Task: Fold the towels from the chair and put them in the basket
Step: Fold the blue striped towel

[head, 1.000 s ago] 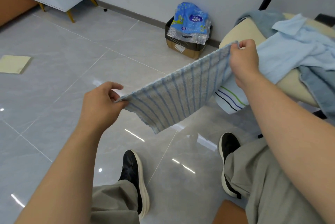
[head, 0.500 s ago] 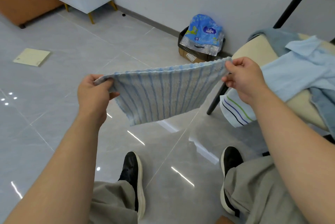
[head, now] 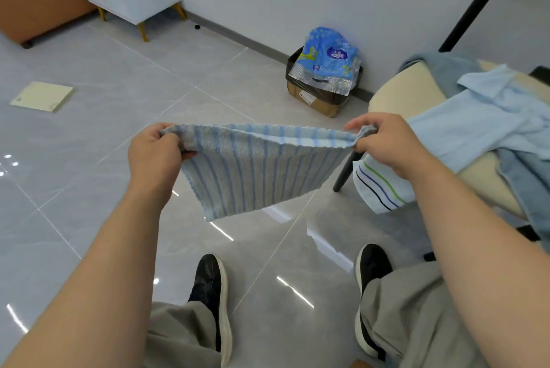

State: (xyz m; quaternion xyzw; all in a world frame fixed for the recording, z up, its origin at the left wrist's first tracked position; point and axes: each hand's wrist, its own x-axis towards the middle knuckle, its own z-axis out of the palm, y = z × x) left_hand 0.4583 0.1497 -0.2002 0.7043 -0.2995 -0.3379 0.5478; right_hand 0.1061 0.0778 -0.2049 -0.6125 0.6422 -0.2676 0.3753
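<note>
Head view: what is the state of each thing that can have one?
Striped towel: hangs in the air, stretched between both hands.
Left hand: grips the towel's left corner.
Right hand: pinches its right corner.
White towel: hangs over the chair edge.
Blue shirt: crumpled on the chair.
Cardboard box: open, blue packet sticking out.

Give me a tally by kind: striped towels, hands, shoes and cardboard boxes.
Striped towels: 2, the blue-striped towel and the white towel hanging off the chair
Hands: 2, left hand and right hand, both pinching the blue-striped towel
Shoes: 2, left shoe and right shoe
Cardboard box: 1
Total: 7
</note>
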